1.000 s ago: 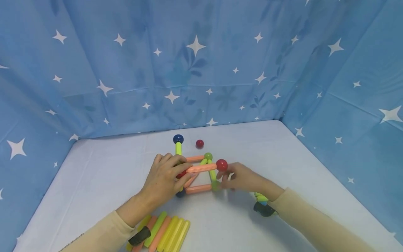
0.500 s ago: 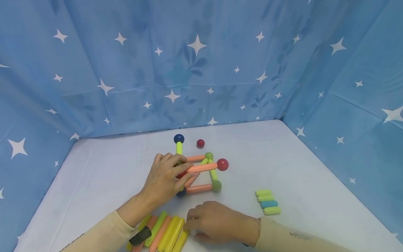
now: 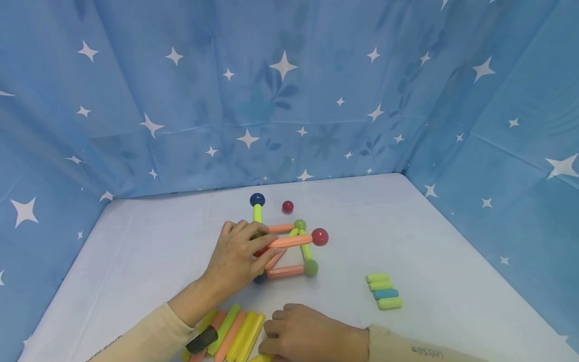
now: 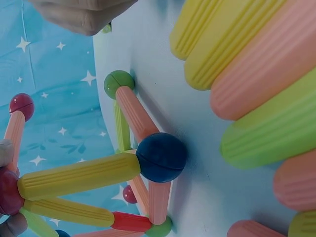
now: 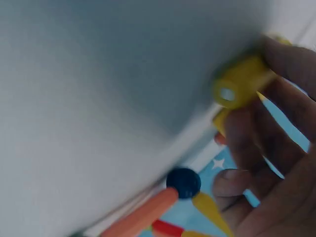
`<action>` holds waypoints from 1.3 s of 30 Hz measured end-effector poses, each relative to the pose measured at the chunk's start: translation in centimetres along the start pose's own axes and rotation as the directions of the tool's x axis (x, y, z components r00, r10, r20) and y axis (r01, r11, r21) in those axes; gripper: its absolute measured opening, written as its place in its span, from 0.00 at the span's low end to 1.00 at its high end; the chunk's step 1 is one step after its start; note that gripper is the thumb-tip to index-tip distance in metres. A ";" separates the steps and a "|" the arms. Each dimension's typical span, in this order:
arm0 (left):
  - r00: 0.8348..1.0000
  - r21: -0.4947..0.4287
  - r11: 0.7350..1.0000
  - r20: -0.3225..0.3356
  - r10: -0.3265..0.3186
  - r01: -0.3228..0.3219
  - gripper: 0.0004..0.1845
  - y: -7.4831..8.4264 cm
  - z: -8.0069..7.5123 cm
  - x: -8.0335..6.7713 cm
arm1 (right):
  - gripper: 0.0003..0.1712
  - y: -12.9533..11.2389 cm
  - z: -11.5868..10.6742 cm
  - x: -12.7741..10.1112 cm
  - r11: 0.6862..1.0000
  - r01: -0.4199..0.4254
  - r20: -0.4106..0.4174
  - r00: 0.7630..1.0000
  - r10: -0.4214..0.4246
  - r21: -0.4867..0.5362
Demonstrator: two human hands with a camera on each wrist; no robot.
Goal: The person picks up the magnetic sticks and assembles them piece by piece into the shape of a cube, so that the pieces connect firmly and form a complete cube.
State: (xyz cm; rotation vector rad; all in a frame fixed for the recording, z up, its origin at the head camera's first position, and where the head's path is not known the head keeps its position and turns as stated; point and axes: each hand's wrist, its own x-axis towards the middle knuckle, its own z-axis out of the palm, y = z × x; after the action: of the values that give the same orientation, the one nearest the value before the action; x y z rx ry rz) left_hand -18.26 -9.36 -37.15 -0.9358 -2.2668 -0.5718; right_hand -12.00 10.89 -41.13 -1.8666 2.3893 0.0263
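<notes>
My left hand point(image 3: 237, 256) pinches a red ball point(image 4: 9, 192) at the top of a frame of magnetic rods and balls. From that ball a salmon rod point(image 3: 291, 242) sticks out to the right, with another red ball point(image 3: 319, 237) on its end. Yellow rods point(image 4: 79, 176) run down from the held ball; one meets a dark blue ball point(image 4: 162, 157) at the base. Green balls point(image 3: 311, 268) sit at right corners of the frame. Near the front edge, my right hand point(image 3: 312, 334) grips a yellow rod point(image 5: 242, 84) between thumb and fingers.
A row of yellow, salmon and green rods point(image 3: 232, 337) lies at the front, partly under the left forearm. Short green rods point(image 3: 390, 303) and a short blue rod point(image 3: 386, 293) lie at right. Behind the frame is a loose red ball point(image 3: 287, 206). Blue star-patterned curtains surround the table.
The right hand has left the frame's right side, moved down to the rod row and taken the rightmost yellow rod, drawing it toward the front. The left hand has stayed in place.
</notes>
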 end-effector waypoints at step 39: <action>1.000 -0.041 0.999 0.004 -0.019 0.019 0.15 -0.1 -0.1 0.4 | 0.23 9.6 -1.7 -6.4 0.582 -0.472 -0.250 0.593 0.765 0.662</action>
State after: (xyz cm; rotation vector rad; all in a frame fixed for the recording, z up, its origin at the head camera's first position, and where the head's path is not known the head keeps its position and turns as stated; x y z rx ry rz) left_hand -18.52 -9.31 -36.87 -0.9372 -2.2776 -0.6279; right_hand -19.92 19.27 -39.37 -0.6966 2.8479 -1.1073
